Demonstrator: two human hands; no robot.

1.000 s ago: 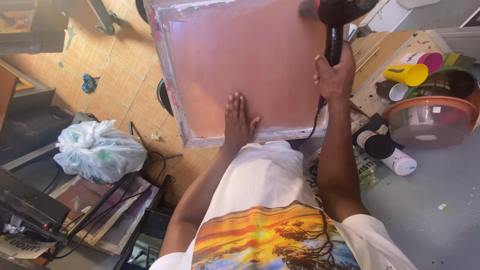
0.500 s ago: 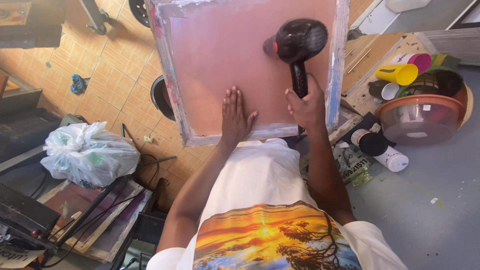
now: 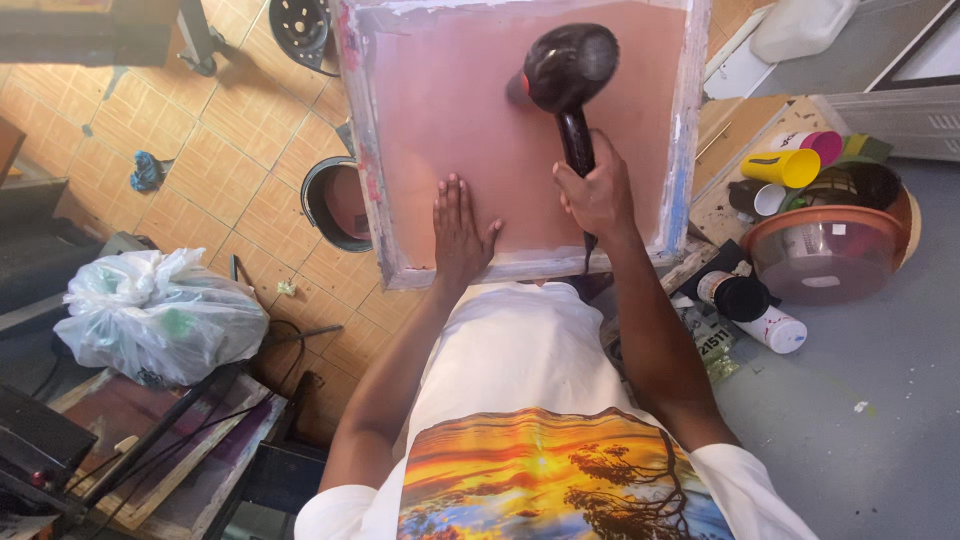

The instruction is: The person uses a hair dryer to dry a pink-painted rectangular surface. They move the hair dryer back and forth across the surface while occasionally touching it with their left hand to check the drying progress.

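Observation:
A wooden printing frame (image 3: 372,170) with a pinkish-brown screen is held up in front of me. My left hand (image 3: 460,235) lies flat on the lower part of the screen, fingers spread. My right hand (image 3: 598,192) grips the handle of a black hair dryer (image 3: 568,72), whose round body points at the upper middle of the screen. The dryer's cord hangs down below my right hand.
A black bucket (image 3: 335,205) stands on the tiled floor behind the frame. A white plastic bag (image 3: 160,315) lies at left over stacked frames. At right, a grey table holds a brown bowl (image 3: 825,255), a yellow cup (image 3: 783,166) and bottles (image 3: 755,310).
My right hand has swept the hair dryer left and down, from the frame's top right corner to its upper middle. My left hand stays flat on the screen.

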